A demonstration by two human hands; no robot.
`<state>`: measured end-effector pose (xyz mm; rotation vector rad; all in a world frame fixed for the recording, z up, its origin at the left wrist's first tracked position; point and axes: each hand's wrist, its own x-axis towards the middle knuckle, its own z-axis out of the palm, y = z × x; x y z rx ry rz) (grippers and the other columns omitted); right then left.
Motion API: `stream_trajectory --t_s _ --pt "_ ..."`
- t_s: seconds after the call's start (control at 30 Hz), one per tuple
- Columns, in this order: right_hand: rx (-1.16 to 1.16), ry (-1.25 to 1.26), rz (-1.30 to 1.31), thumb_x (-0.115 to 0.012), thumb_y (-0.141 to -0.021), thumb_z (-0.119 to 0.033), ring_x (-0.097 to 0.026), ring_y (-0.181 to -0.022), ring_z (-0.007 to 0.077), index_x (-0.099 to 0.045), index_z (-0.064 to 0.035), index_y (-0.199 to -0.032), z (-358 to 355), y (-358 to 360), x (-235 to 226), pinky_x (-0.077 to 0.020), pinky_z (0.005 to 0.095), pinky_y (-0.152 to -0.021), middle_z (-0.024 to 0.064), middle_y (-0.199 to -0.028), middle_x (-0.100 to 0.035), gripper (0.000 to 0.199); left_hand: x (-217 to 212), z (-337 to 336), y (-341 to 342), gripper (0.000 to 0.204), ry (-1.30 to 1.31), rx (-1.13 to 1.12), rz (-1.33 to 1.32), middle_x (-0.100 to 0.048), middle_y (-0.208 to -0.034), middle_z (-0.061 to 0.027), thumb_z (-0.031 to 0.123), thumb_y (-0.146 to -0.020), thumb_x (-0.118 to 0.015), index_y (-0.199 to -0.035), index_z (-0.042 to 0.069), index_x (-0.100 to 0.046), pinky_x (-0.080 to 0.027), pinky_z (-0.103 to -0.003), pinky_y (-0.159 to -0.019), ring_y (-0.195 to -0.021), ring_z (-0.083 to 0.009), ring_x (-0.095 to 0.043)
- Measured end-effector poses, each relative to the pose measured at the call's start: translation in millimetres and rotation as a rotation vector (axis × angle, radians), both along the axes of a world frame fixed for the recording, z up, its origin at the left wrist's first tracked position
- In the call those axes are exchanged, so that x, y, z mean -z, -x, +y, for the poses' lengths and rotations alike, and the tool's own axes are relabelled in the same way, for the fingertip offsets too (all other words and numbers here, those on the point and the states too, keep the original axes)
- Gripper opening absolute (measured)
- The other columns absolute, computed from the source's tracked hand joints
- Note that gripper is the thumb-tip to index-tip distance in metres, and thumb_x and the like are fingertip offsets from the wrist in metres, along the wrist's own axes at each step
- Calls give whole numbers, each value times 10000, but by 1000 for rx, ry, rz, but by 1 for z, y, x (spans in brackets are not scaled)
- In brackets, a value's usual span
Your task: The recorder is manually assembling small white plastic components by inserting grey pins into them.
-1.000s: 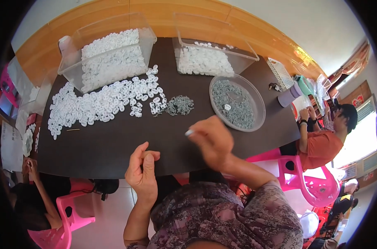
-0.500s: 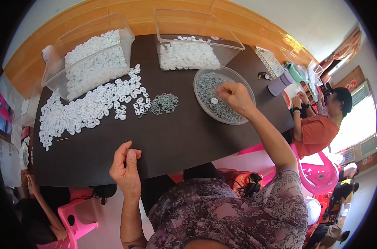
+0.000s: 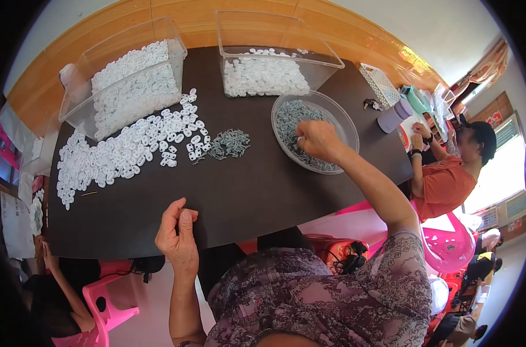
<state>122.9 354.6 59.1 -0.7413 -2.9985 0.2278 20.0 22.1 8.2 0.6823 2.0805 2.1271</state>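
1. Two hands at work over a dark table (image 3: 245,191). The right hand (image 3: 318,140) is down in the round clear bowl (image 3: 341,118) at about 2 o'clock from the table's middle, fingers curled into the small grey parts (image 3: 289,118). Looks like it's pinching some, but I can't tell if it actually has any.
2. The left hand (image 3: 178,234) sits at the near table edge, around 7 o'clock, fingers bunched up close with the thumb against them. Could be holding something tiny, can't tell.
3. A small heap of the same grey pieces (image 3: 230,143) lies on the table at roughly 11 o'clock, just beside a big spread of white plastic rings (image 3: 124,153) running off to 9 o'clock.
4. Two clear bins at the far edge: the left bin (image 3: 78,98) is pretty full of white parts, the right bin (image 3: 320,61) only has a shallow layer.
5. My guess on progress: loads of loose white rings are on the table and the bowl's well stocked, so plenty's left.
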Motion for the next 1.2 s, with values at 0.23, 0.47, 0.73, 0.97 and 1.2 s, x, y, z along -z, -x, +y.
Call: stream_trajectory --t_s 0.23,0.47,0.73,0.97,1.2 --pt "58 85 51 -569 -669 -84 -617 -759 365 -631 -24 -812 5 -5 -6 -472 447 -693 193 -753 -635 167 4 3 1 186 8 -10 21 -621 -783 -58 72 -910 -562 -1055 -40 -599 -472 -226 -683 -713 -101 -570" --pt "266 968 449 -644 -727 -55 -519 -552 79 -618 9 -795 13 -21 -29 -408 221 -500 23 -682 -599 97 1 0 0 187 -9 -14 16 -620 -780 -62 74 -910 -564 -1052 -42 -599 -472 -229 -679 -708 -103 -570" --pt "116 709 802 -643 -711 -83 -547 -585 96 -639 -4 -789 5 14 -104 -415 222 -529 35 -678 -618 111 3 -5 0 168 34 -52 68 -627 -779 -58 50 -901 -560 -1035 -41 -605 -473 -226 -668 -705 -103 -578" --pt "10 -15 811 -648 -752 -203 -592 -632 162 -663 -18 -871 66 88 -138 -473 284 -616 88 -717 -645 220 3 2 1 170 -5 -28 67 -628 -801 -64 34 -885 -578 -1036 -35 -610 -484 -230 -675 -729 -111 -605" --pt "-403 -263 897 -647 -746 -67 -608 -776 266 -682 -80 -845 -14 99 -83 -483 341 -713 116 -811 -653 106 6 -2 2 172 -4 -36 108 -615 -821 -76 40 -882 -591 -1033 -39 -613 -492 -232 -655 -725 -122 -612"
